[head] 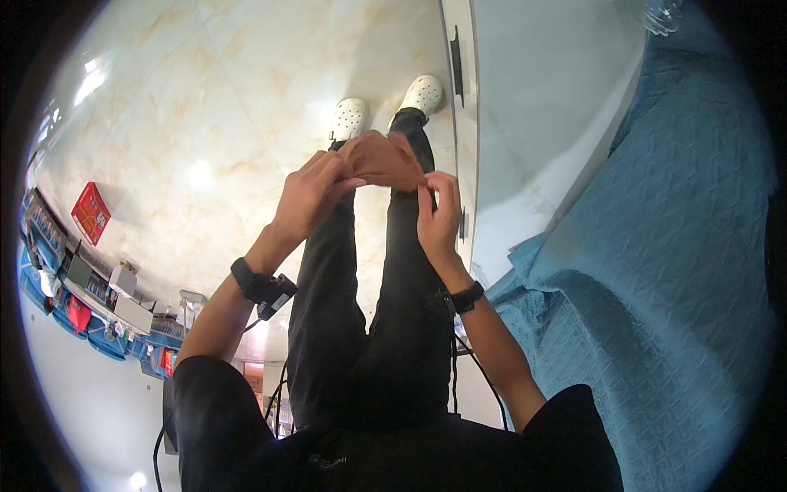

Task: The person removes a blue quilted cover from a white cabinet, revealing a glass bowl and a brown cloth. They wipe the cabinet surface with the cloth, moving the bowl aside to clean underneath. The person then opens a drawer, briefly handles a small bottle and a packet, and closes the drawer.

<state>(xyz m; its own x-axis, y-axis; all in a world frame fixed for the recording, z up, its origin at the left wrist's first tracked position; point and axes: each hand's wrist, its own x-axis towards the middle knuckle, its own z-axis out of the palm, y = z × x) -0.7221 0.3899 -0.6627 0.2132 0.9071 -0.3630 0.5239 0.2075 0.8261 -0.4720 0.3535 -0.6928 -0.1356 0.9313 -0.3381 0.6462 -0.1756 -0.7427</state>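
Note:
A small piece of brown fabric (384, 161) is stretched between my two hands, above my legs and shoes. My left hand (315, 192) pinches its left end between thumb and fingers. At the right end, the thumb and fingertips of my right hand (441, 212) grip the edge. The fabric bows upward in the middle and looks slightly blurred. I cannot tell what kind of item it is. Each wrist wears a black strap, and a small device (276, 297) sits on the left one.
A white-topped cabinet (529, 117) with dark handles stands close on my right. Blue quilted fabric (676, 234) covers part of it, and a clear plastic item (661, 16) lies at its far end. A red box (91, 213) rests on the floor at left. Black cables (486, 375) hang near my waist.

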